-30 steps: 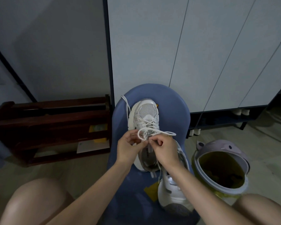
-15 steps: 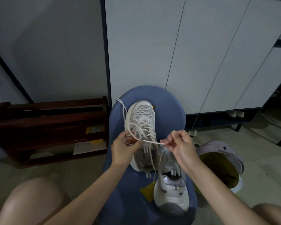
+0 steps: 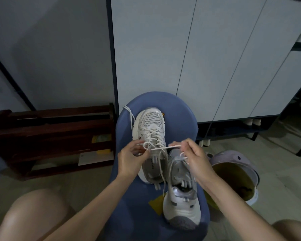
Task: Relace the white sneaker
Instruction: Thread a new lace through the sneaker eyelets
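Sneaker: on blue chair, toe at far edge.
Left hand: grip pinches lace.
Right hand: grip pinches lace end, pulled taut.

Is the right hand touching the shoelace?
Touching. The head view shows the right hand pinching the shoelace between thumb and fingertips, pulling it taut sideways from the white sneaker.

White sneaker: mesh toe pointing away, sole down on blue chair seat, tongue exposed. White lace: crossed through lower eyelets, one strand pulled taut sideways above tongue, free end trailing past toe at left, another hanging toward heel.
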